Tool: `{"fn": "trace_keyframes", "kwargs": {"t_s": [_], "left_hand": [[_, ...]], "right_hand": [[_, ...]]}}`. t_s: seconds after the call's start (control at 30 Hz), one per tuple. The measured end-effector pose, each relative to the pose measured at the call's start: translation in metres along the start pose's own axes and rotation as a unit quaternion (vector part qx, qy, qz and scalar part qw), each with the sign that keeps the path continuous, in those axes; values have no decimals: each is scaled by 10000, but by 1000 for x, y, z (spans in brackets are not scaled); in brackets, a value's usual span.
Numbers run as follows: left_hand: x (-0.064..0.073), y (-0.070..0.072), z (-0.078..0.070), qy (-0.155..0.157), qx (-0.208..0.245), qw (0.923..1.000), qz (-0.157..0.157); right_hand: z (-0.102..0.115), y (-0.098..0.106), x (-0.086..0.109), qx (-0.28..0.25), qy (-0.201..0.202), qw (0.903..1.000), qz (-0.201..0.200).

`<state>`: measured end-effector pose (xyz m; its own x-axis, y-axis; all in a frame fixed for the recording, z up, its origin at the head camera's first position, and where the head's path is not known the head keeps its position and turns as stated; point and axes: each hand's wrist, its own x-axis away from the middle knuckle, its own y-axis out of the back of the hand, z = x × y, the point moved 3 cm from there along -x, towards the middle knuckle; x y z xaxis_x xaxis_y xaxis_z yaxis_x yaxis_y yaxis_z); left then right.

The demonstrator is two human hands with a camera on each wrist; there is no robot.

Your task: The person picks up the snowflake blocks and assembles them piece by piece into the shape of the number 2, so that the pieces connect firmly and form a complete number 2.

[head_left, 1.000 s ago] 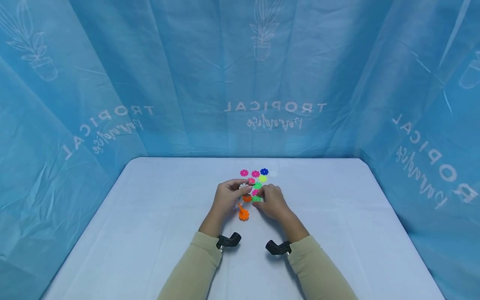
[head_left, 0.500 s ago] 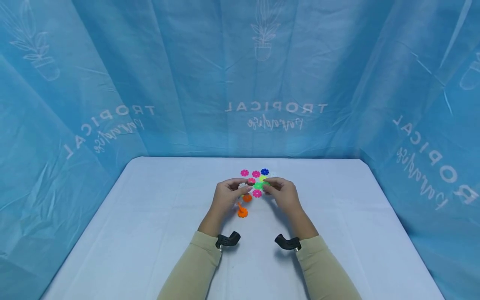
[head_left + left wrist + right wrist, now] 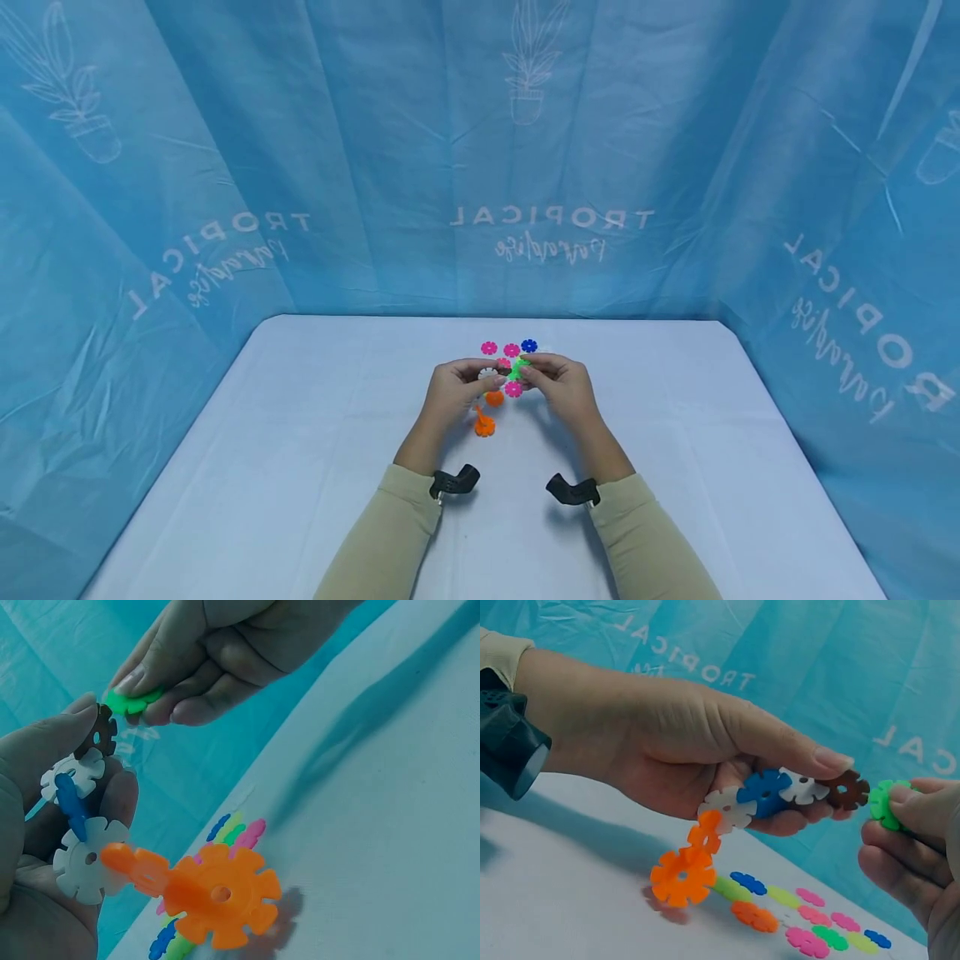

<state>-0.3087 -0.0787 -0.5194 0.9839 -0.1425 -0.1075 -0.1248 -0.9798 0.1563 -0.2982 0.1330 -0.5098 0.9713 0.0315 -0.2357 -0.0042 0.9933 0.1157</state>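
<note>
Chain (image 3: 763,796) of notched flower discs, slotted edge to edge: orange, orange, white, blue, white, brown. Brown disc (image 3: 856,793) is the upper end; the last orange disc (image 3: 669,883) hangs lowest, over its shadow. Separate green disc (image 3: 883,806) sits just beside the brown one; can't tell if the edges touch.

Vs 1.0 s ago: right hand (image 3: 558,385) was down among the discs, now raised level with the left hand (image 3: 452,392). Vs 0.5 s ago: slightly closer to it. Left hand about unchanged.

Chain runs along the left palm side, thumb and fingers clamped on its brown/white end. Green disc is pinched at the right thumb and fingertips.

Below: loose discs (image 3: 808,942) in several colours on a white table (image 3: 330,433); blue curtain (image 3: 375,167) behind.
</note>
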Motion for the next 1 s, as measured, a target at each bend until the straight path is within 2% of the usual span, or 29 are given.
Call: {"fn": "trace_keyframes", "kwargs": {"t_s": [0.23,0.47,0.67,1.0], "left_hand": [[1,0,-2,94,11,9999,96],[-1,2,-1,133,-90,9996,250],[0,3,-3,12,-312,9992,242],[1,1,-2,185,-135,9995,216]], "right_hand": [[0,-1,1,167,214,9995,168],[3,-2,1,579,781,9943,437],[5,-4,2,736,1028,9914,346],[3,-9,5,488,1190,9915,219]]}}
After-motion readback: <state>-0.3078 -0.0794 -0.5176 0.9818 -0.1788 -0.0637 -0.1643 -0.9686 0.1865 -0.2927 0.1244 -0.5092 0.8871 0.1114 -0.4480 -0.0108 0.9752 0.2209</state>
